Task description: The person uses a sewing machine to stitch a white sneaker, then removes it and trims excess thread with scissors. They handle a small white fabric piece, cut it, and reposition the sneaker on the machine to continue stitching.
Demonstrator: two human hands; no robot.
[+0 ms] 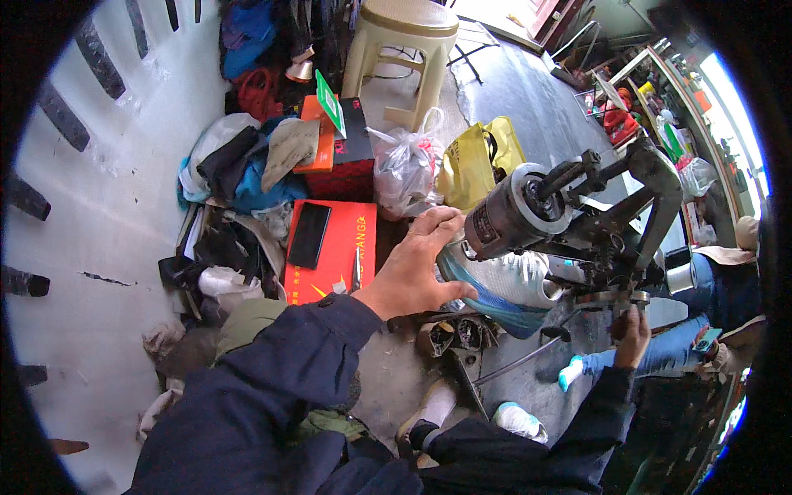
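A white and blue sneaker [503, 285] sits under the dark cylinder-shaped head [516, 210] of a black shoe-stitching machine [652, 186]. My left hand [417, 268] grips the toe end of the sneaker, thumb on the near side and fingers over the far side. At the machine's right, my right hand [634, 338] has its fingers closed at the rim of a round hand wheel [610, 299]; the part inside the grip is mostly hidden. Where the needle meets the sneaker cannot be seen.
Left of my left hand, a red box [334, 285] carries a black phone [311, 235]. Beyond stand a clear plastic bag [406, 169], a yellow bag [478, 165] and a beige stool [410, 21]. A person's jeans-clad leg [660, 351] is at the right. Cloths [239, 169] pile up at the left.
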